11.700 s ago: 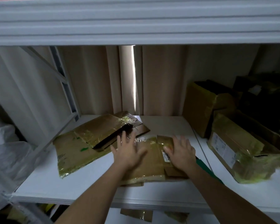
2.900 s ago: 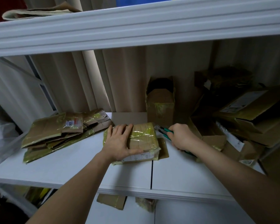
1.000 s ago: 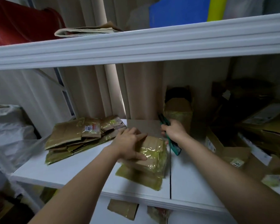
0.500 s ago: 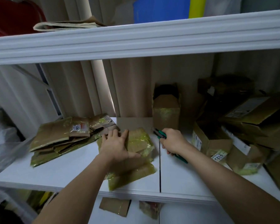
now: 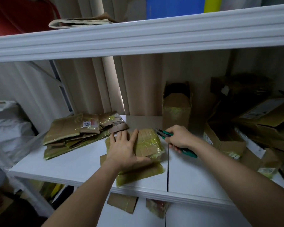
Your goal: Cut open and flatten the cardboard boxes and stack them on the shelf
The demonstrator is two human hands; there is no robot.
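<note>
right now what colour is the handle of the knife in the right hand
Green, with a black tip; the knife in the right hand shows best in the head view.

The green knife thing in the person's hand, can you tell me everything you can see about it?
The utility knife has a green and black handle and a short metal tip at its front. The right hand grips it round the middle, fingers curled over it, so most of the body is hidden; the green back end sticks out below the wrist. It lies slanted, tip pointing left toward the taped cardboard box that the left hand presses flat on the white shelf. Whether the tip touches the box is unclear.
</note>
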